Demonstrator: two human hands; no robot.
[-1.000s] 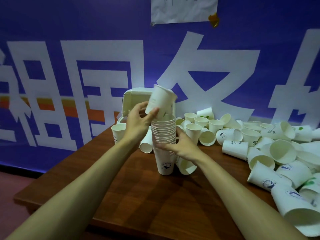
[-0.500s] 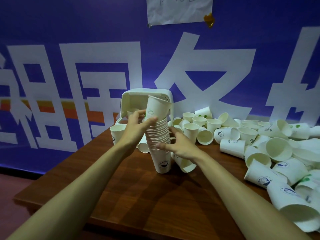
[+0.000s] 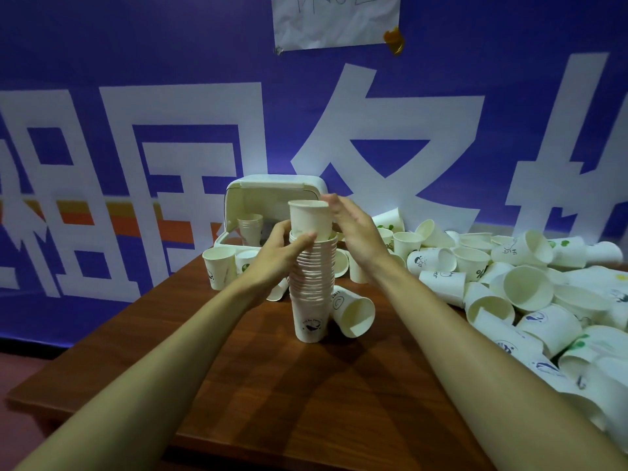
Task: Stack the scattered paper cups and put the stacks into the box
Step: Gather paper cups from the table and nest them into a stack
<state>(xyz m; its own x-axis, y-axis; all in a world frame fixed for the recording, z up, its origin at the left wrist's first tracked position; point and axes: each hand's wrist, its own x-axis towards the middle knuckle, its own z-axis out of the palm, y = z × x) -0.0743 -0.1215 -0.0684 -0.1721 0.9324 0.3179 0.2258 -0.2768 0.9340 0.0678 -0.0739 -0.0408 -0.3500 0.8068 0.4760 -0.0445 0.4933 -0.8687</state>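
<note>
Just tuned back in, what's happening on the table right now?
The left hand grips a top cup seated partway into the tall stack standing on the table. The right hand is open beside that cup's rim. Many loose cups lie to the right; the white box behind holds a short stack.

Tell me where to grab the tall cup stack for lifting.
Probably round the bottom cup of the stack, coming from the left: the stack stands upright, and a tipped cup crowds its right side low down.
</note>
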